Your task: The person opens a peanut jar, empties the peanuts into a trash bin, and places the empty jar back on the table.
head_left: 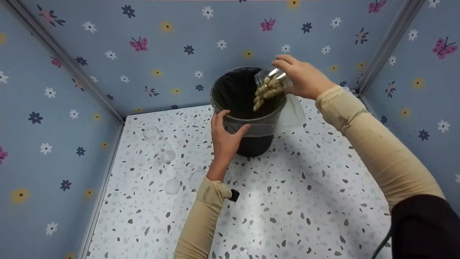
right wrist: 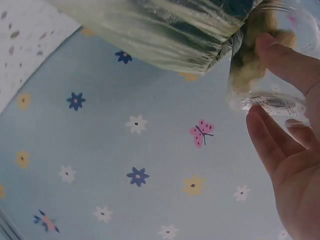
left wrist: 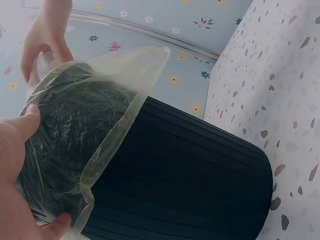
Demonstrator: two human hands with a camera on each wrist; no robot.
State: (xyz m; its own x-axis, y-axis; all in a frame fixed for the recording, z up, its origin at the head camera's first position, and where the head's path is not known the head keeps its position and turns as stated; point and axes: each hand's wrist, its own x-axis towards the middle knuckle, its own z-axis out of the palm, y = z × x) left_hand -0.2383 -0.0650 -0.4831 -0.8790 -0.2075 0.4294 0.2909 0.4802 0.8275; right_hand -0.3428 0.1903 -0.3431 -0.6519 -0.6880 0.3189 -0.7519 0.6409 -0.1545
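A black ribbed trash bin (head_left: 255, 146) stands against the back wall, lined with a clear, yellowish bag (head_left: 293, 112) folded over its rim. My left hand (head_left: 225, 138) holds the bin's near left side, fingertips at the rim and thumb spread across the bag outside. Over the opening's right side, my right hand (head_left: 307, 78) grips a clear plastic jar (right wrist: 272, 102) with a barcode label. The jar is tipped mouth-down toward the bin. Unshelled peanuts (head_left: 268, 89) fill its lower side and spill at the mouth. The bin's bottom is hidden in shadow.
Several clear round pieces, including a ring-like one (head_left: 151, 133) and a small disc (head_left: 169, 156), lie on the speckled white surface (head_left: 287, 201) to the left. Blue flowered panels (head_left: 107, 32) enclose the back and both sides.
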